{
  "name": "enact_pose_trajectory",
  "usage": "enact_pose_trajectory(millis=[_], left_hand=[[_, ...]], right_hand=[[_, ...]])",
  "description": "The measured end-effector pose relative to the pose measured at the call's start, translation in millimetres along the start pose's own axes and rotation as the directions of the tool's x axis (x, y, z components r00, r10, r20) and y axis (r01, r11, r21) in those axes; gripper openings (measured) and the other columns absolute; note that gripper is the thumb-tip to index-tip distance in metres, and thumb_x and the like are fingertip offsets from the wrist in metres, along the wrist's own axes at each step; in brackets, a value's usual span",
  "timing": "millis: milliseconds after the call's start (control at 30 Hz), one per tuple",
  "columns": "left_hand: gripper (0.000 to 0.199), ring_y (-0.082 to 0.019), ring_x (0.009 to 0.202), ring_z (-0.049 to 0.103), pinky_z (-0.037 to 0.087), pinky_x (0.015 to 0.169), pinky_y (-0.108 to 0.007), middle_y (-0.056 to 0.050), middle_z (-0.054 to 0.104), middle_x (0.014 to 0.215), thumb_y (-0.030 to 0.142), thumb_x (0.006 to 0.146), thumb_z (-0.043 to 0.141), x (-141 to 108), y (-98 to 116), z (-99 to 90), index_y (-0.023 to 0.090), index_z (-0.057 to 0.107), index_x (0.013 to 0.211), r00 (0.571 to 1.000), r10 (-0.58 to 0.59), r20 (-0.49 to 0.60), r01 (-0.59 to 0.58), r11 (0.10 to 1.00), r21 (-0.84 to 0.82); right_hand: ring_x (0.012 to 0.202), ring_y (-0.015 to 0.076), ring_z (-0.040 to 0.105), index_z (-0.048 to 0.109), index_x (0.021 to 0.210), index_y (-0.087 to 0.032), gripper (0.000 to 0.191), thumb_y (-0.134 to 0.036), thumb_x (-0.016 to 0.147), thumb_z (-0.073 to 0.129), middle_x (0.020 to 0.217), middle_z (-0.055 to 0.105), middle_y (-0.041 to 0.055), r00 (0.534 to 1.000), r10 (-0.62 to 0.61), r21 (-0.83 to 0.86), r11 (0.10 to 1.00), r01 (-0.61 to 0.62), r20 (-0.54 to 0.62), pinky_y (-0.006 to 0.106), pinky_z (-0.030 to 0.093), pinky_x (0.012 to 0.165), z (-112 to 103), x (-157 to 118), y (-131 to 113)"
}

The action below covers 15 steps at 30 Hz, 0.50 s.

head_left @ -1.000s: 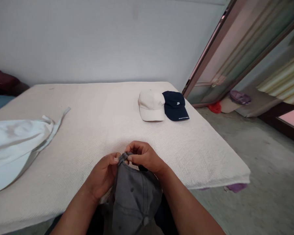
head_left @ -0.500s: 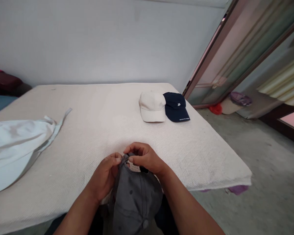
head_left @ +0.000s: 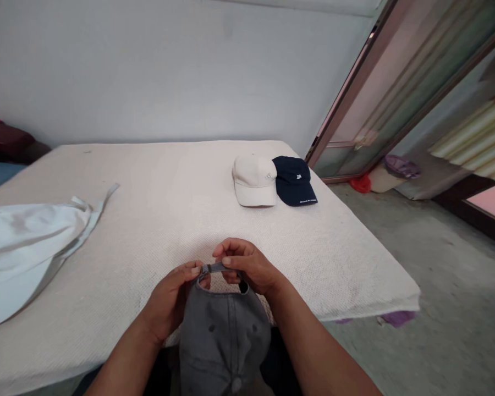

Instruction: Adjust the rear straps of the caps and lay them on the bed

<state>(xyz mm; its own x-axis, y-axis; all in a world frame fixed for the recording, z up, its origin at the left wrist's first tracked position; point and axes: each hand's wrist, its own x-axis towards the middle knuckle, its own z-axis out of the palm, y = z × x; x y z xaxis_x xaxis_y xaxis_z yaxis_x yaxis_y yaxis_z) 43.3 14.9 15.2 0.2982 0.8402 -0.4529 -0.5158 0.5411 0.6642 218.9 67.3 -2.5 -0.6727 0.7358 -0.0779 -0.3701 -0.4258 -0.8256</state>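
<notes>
Grey cap (head_left: 206, 346): matte woven fabric, soft rounded crown, a raised seam (head_left: 231, 330) running down its middle between two small dark eyelets (head_left: 212, 328), with a covered button (head_left: 236, 384) low in the view. Its back opening is an arch, spanned by a narrow strap (head_left: 220, 267) of similar grey fabric; a small buckle (head_left: 207, 268) sits on the strap near its left end. The cap lies directly below and between the two hands, close to the person's body, opening end pointing away. Left hand (head_left: 173, 297): grasping, thumb and fingers pinched on the strap's left end, just beside the buckle. Right hand (head_left: 251, 267): grasping, thumb laid over the strap toward its right end, other fingers curled behind it, index finger raised clear. Beyond the hands, a pale cover (head_left: 334, 258) with a fine pebbled weave forms a broad flat surface. On it, well apart from the hands, stand a cream cap (head_left: 254, 181), smooth-crowned with a curved brim, and a navy cap (head_left: 293, 180) bearing small white lettering along its brim; these two touch side by side. At far left, a white cap (head_left: 20, 242) lies slumped and creased, its loose strap end trailing outward.
</notes>
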Motion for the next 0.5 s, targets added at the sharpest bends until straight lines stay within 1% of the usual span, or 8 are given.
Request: enact_pose_trajectory(millis=[100, 167, 233, 267, 333, 400, 500], left_hand=[[0.022, -0.011, 0.051, 0.047, 0.04, 0.052, -0.023, -0.001, 0.054, 0.055, 0.029, 0.075, 0.061, -1.3, 0.6, 4.1, 0.014, 0.06, 0.059, 0.997, -0.04, -0.062, 0.039, 0.999, -0.023], [0.023, -0.01, 0.048, 0.046, 0.039, 0.049, -0.022, 0.0, 0.054, 0.054, 0.032, 0.074, 0.064, -1.9, 0.4, 6.5, 0.014, 0.06, 0.06, 0.989, -0.051, -0.139, 0.051, 0.999, -0.001], [0.022, -0.008, 0.045, 0.043, 0.037, 0.045, -0.02, 0.001, 0.053, 0.052, 0.031, 0.071, 0.068, -1.7, -0.2, 7.3, 0.014, 0.06, 0.061, 0.981, -0.042, -0.19, 0.05, 0.998, 0.039], [0.021, -0.007, 0.043, 0.042, 0.035, 0.044, -0.019, 0.002, 0.053, 0.052, 0.03, 0.07, 0.07, -1.3, -0.7, 7.2, 0.014, 0.06, 0.061, 0.98, -0.033, -0.196, 0.045, 0.997, 0.057], [0.023, -0.006, 0.043, 0.041, 0.034, 0.043, -0.018, 0.003, 0.052, 0.052, 0.029, 0.069, 0.071, -0.4, -1.5, 6.2, 0.014, 0.058, 0.059, 0.985, -0.017, -0.173, 0.031, 0.997, 0.076], [0.024, -0.006, 0.044, 0.042, 0.033, 0.043, -0.018, 0.003, 0.051, 0.053, 0.029, 0.071, 0.07, 0.0, -2.2, 4.8, 0.015, 0.055, 0.058, 0.989, -0.005, -0.146, 0.017, 0.997, 0.077], [0.025, -0.006, 0.044, 0.042, 0.032, 0.043, -0.017, 0.003, 0.051, 0.053, 0.028, 0.071, 0.069, -1.0, -1.7, 2.5, 0.015, 0.054, 0.058, 0.99, 0.013, -0.141, -0.002, 0.997, 0.08]], right_hand=[[0.047, 0.005, 0.038, 0.058, 0.09, -0.018, 0.021, -0.024, 0.072, 0.068, 0.063, 0.048, -0.0049, 1.0, 0.007, 0.016, 1.0, -0.007, -0.005, 0.021, 0.027, 0.044, -0.3, 0.9, 0.7], [0.047, 0.0049, 0.037, 0.058, 0.089, -0.018, 0.021, -0.024, 0.072, 0.068, 0.063, 0.048, -0.0049, 1.0, 0.007, 0.008, 1.0, -0.006, -0.014, 0.021, 0.027, 0.044, -0.1, 1.6, 1.4], [0.047, 0.0048, 0.037, 0.058, 0.089, -0.018, 0.021, -0.024, 0.072, 0.069, 0.062, 0.048, -0.0051, 1.0, 0.003, 0.006, 1.0, -0.003, -0.022, 0.021, 0.027, 0.044, 0.3, 2.2, 1.9], [0.047, 0.0047, 0.037, 0.058, 0.089, -0.018, 0.021, -0.023, 0.072, 0.069, 0.062, 0.048, -0.0051, 1.0, 0.001, 0.011, 1.0, 0.0, -0.023, 0.021, 0.027, 0.044, 0.4, 2.5, 2.2], [0.046, 0.0042, 0.036, 0.058, 0.089, -0.018, 0.021, -0.023, 0.072, 0.069, 0.062, 0.048, -0.0053, 1.0, 0.0, 0.024, 1.0, 0.001, -0.026, 0.02, 0.026, 0.044, 0.6, 2.9, 2.7], [0.046, 0.0038, 0.036, 0.058, 0.088, -0.018, 0.021, -0.022, 0.072, 0.07, 0.062, 0.049, -0.0053, 1.0, 0.006, 0.029, 1.0, -0.005, -0.029, 0.02, 0.026, 0.044, 0.5, 3.2, 3.1], [0.046, 0.004, 0.037, 0.058, 0.088, -0.018, 0.02, -0.023, 0.072, 0.069, 0.062, 0.05, -0.0051, 0.999, 0.023, 0.017, 1.0, -0.023, -0.03, 0.02, 0.027, 0.044, -0.3, 3.3, 3.5]])
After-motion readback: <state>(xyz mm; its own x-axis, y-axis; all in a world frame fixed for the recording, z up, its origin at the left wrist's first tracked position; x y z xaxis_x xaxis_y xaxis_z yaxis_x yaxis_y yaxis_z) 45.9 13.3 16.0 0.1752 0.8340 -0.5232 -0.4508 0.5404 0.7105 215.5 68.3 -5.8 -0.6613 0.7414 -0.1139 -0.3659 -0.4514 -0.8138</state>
